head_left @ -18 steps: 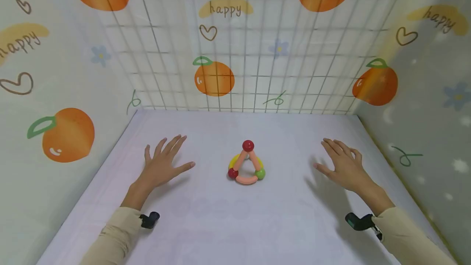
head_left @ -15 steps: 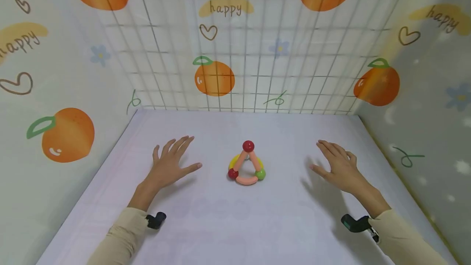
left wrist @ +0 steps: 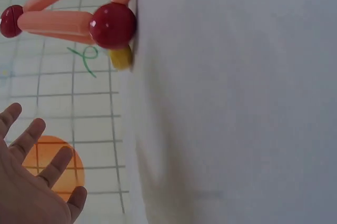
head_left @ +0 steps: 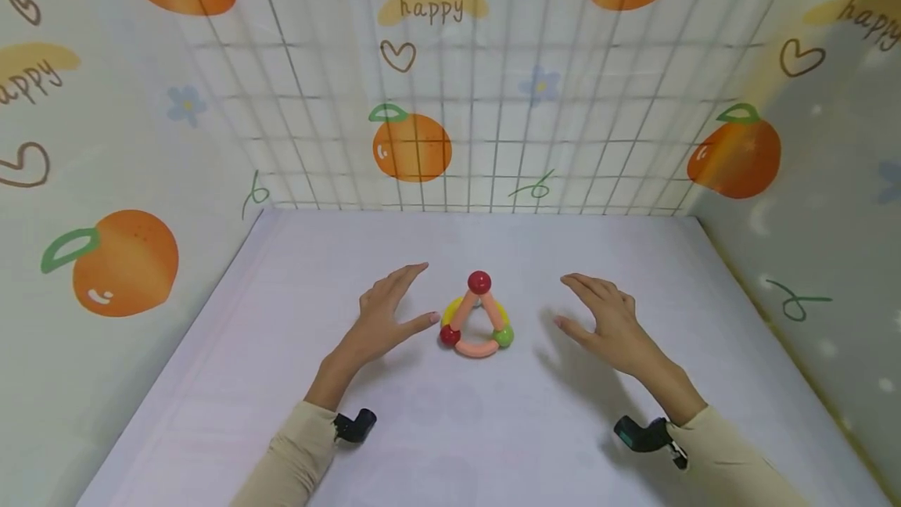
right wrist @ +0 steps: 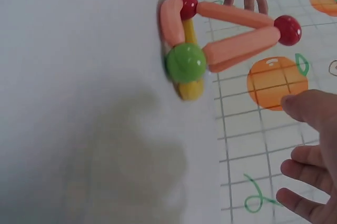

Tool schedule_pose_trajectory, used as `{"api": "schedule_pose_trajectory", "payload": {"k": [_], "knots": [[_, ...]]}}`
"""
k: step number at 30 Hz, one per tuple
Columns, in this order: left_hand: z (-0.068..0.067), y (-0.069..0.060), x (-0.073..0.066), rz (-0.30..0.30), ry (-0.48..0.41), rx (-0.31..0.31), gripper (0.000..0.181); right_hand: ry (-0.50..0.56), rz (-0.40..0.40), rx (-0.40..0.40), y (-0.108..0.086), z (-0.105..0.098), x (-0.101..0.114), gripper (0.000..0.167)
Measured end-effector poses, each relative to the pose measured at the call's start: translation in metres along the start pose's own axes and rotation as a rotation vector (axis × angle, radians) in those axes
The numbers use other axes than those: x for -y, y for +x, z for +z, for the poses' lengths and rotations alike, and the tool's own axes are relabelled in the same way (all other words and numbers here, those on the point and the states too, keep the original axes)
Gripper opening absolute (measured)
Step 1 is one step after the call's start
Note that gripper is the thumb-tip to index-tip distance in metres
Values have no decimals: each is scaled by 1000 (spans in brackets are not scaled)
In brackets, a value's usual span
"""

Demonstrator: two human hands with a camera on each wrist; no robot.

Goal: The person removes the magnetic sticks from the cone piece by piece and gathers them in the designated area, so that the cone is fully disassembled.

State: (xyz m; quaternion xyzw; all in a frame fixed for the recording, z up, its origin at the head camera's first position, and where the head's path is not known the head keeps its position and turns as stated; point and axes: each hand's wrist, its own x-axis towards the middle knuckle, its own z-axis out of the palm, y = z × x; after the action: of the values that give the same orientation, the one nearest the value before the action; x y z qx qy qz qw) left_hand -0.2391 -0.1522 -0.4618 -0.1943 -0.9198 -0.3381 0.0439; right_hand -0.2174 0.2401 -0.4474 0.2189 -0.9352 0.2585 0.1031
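A small pyramid of toy rods and balls (head_left: 461,310) stands on the white table. A red ball tops its salmon-pink straight rods; red and green balls sit at its front corners, joined by a curved pink rod, with yellow curved rods behind. My left hand (head_left: 380,323) hovers just left of it with fingers spread, the thumb tip close to the lower red ball (left wrist: 113,26). On the other side, my right hand (head_left: 615,327) hangs in the air, farther off from the green ball (right wrist: 186,62). Neither hand holds anything.
White tabletop (head_left: 450,436) surrounds the toy. A back wall cloth (head_left: 464,100) with a grid and printed oranges rises behind, and printed side walls flank the table. Each wrist carries a small black camera (head_left: 356,426).
Both hands have moved inward toward the toy, the left one farther than the right. The toy keeps its place on the table; the head view has shifted slightly.
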Motion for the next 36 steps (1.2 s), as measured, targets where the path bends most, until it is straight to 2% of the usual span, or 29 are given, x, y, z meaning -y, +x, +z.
{"api": "schedule_pose_trajectory", "payload": {"k": [7, 12, 15, 23, 29, 36], "knots": [[10, 13, -15, 69, -185, -5, 72, 86, -29, -55, 10, 12, 21, 60], [22, 19, -20, 62, -313, 32, 66, 144, -59, -79, 17, 20, 33, 58], [29, 23, -23, 50, -353, 50, 64, 167, -83, -88, 23, 25, 39, 57], [32, 36, -30, 102, -396, 44, 59, 207, -152, -107, 45, 33, 54, 54], [32, 45, -36, 110, -368, 48, 48, 224, -183, -107, 57, 35, 64, 51], [26, 50, -41, 104, -392, 57, 47, 265, -209, -69, 68, 31, 76, 42]]}}
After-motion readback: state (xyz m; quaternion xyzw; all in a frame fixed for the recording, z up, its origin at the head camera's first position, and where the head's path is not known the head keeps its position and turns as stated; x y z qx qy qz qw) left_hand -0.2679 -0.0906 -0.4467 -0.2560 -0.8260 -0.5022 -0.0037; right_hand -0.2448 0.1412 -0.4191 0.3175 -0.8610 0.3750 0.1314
